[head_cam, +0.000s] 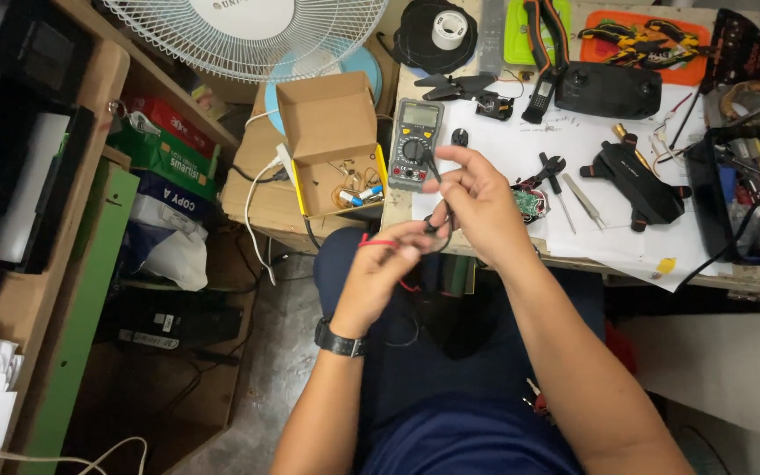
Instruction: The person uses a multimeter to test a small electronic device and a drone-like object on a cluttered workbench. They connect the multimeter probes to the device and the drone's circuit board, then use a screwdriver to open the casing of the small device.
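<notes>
Probe leads (pixel 398 244) over my lap, off desk (pixel 485 141) front edge: left hand (pixel 384 273) pinching red lead, right hand (pixel 477 202) pinching black. Judging untangling step; next needs steady pull toward multimeter (pixel 415 143)

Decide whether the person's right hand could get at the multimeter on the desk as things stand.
Probably yes. The right hand hangs just beside the multimeter, with nothing between them, though its fingers are already pinching a black lead, which it would need to let go first.
</notes>
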